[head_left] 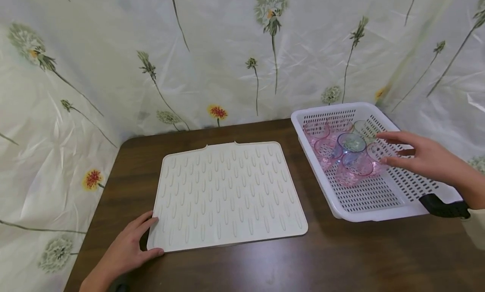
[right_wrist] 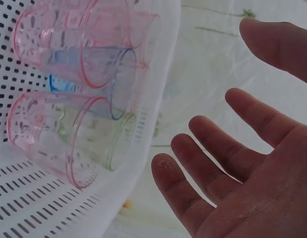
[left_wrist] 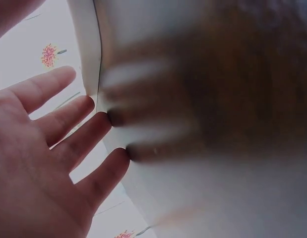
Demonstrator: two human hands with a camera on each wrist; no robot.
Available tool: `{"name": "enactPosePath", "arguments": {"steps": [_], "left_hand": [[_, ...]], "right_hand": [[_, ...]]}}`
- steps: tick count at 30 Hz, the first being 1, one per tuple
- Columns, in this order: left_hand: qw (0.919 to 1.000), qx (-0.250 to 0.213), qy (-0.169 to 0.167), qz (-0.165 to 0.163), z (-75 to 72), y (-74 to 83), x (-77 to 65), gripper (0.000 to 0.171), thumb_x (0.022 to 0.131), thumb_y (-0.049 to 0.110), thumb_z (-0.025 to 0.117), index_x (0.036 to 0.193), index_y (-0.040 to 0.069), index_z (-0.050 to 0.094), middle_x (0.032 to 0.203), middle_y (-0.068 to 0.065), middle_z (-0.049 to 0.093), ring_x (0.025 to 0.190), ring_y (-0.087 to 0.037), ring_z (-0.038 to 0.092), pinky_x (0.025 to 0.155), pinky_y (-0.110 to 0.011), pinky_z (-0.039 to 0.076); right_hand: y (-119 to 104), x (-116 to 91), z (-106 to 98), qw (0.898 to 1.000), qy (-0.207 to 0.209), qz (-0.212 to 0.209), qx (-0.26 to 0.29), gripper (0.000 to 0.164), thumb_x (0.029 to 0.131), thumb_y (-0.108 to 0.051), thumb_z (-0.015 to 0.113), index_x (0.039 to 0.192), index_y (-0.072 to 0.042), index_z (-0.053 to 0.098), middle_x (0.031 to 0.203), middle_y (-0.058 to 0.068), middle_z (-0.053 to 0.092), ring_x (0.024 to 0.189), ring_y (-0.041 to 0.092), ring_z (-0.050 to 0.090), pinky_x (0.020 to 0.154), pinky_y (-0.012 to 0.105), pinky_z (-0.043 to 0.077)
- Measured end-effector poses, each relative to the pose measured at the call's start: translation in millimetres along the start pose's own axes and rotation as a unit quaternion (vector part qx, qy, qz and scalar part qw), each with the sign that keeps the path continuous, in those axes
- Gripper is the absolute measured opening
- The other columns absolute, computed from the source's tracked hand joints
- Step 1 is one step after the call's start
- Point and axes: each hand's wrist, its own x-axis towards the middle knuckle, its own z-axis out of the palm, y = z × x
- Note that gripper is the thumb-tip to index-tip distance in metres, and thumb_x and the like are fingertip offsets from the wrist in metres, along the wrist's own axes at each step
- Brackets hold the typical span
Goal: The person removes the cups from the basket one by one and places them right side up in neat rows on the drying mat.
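Tumblers (head_left: 347, 178), transparent and tinted, seven rims countable, mouths up; kept in the basket, grouped towards its far edge and left side. Contents of the setting follow, in descending size.

1. Backdrop sheet (head_left: 212, 65), pale, printed with dandelions and red-orange flowers; hangs behind the worktop's far edge and past its left edge.

2. Worktop (head_left: 265, 266), dark brown wood grain, rounded far-left corner.

3. Basket (head_left: 318, 184), white perforated plastic, rectangular; at the worktop's right, its far-left corner near the worktop's far edge.

4. Draining mat (head_left: 223, 237), white, with raised oblong ribs and a notched far edge; flat on the worktop, left of the basket and apart from it. Probably light and flexible.

5. Left hand (head_left: 126, 250), at the mat's near-left corner: fingers straight and parted, tips at the left edge, thumb at the near edge.

6. Right hand (head_left: 432, 157), above the basket's right side: fingers spread, thumb well apart, holding nothing; beside the rightmost pink tumbler (head_left: 379, 152).

7. Individual tumblers: one blue (right_wrist: 69, 84), one green (right_wrist: 93, 136), the others pink. Handling, as judged: light, stiff, smooth enough to slip; glass or plastic cannot be told, so treat as fragile. Best taken by the outer wall just below the rim, thumb opposing fingers; close neighbours may knock together.
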Motion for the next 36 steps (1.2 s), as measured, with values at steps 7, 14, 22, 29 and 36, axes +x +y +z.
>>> {"name": "enactPosePath", "arguments": {"steps": [7, 14, 22, 29, 36], "left_hand": [[0.9999, 0.003, -0.013, -0.005, 0.2, -1.0, -1.0, 0.079, 0.066, 0.044, 0.089, 0.128, 0.003, 0.064, 0.144, -0.019, 0.053, 0.125, -0.04, 0.056, 0.093, -0.056, 0.05], [0.9996, -0.005, -0.026, -0.014, 0.3, -0.7, -2.5, 0.077, 0.07, 0.046, 0.086, 0.129, 0.003, 0.063, 0.146, -0.019, 0.051, 0.127, -0.043, 0.053, 0.094, -0.059, 0.049], [0.9991, -0.016, -0.029, -0.027, 1.8, -1.3, -2.7, 0.075, 0.071, 0.045, 0.086, 0.129, 0.005, 0.064, 0.146, -0.019, 0.05, 0.127, -0.043, 0.052, 0.094, -0.06, 0.048], [0.999, -0.018, -0.032, -0.026, 3.0, -1.4, -2.8, 0.075, 0.071, 0.044, 0.086, 0.13, 0.004, 0.063, 0.147, -0.019, 0.049, 0.127, -0.045, 0.051, 0.094, -0.061, 0.048], [0.999, -0.017, -0.032, -0.024, 1.9, -0.7, -2.2, 0.075, 0.07, 0.044, 0.087, 0.13, 0.004, 0.063, 0.147, -0.019, 0.049, 0.128, -0.045, 0.051, 0.094, -0.061, 0.048]], "right_hand": [[12, 8, 1, 0.999, -0.029, 0.019, 0.004, 0.081, 0.093, -0.035, 0.068, 0.154, -0.001, 0.027, 0.147, 0.044, 0.029, 0.115, 0.072, 0.044, 0.066, 0.055, 0.059], [26, 15, 2, 0.999, -0.045, 0.025, 0.015, 0.082, 0.093, -0.034, 0.067, 0.154, 0.001, 0.025, 0.149, 0.043, 0.026, 0.119, 0.072, 0.041, 0.072, 0.058, 0.058], [42, 24, 5, 0.997, -0.07, 0.019, -0.004, 0.086, 0.091, -0.032, 0.069, 0.155, 0.001, 0.022, 0.151, 0.041, 0.026, 0.129, 0.065, 0.033, 0.093, 0.076, 0.04], [55, 34, 8, 0.995, -0.095, 0.03, -0.004, 0.09, 0.09, -0.028, 0.07, 0.157, 0.0, 0.016, 0.154, 0.04, 0.021, 0.126, 0.063, 0.038, 0.094, 0.073, 0.042], [60, 44, 16, 0.993, -0.11, 0.029, 0.026, 0.093, 0.086, -0.017, 0.072, 0.157, 0.001, 0.014, 0.156, 0.038, 0.019, 0.133, 0.062, 0.029, 0.1, 0.076, 0.035]]}}
